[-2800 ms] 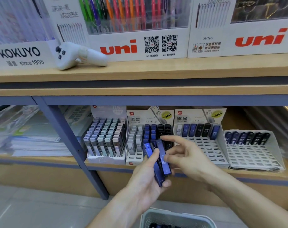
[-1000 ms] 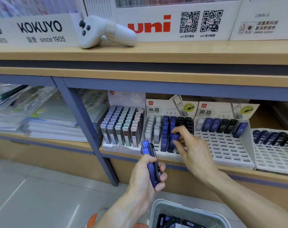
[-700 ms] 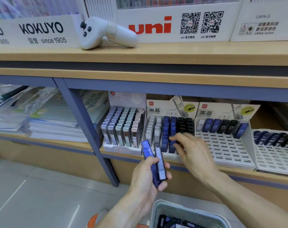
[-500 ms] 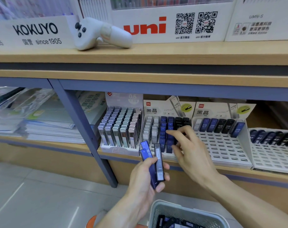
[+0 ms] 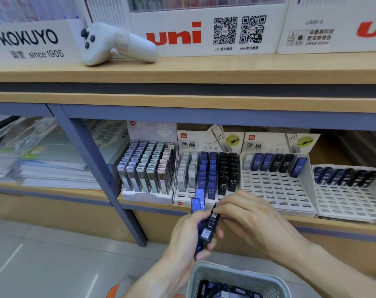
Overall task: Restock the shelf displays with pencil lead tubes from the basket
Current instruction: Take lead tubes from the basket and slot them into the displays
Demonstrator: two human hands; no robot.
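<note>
Right fingers (image 5: 220, 208) pinching one black tube (image 5: 209, 226), two blue tubes (image 5: 198, 203) in left hand (image 5: 188, 237)

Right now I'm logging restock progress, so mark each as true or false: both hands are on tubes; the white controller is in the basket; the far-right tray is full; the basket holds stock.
1. The left hand grips blue tubes while the right hand pinches a black tube. True.
2. The white controller lies in the basket. False: it lies on the upper shelf.
3. The far-right tray is full. False: only its back row holds tubes.
4. The basket holds stock. True.
</note>
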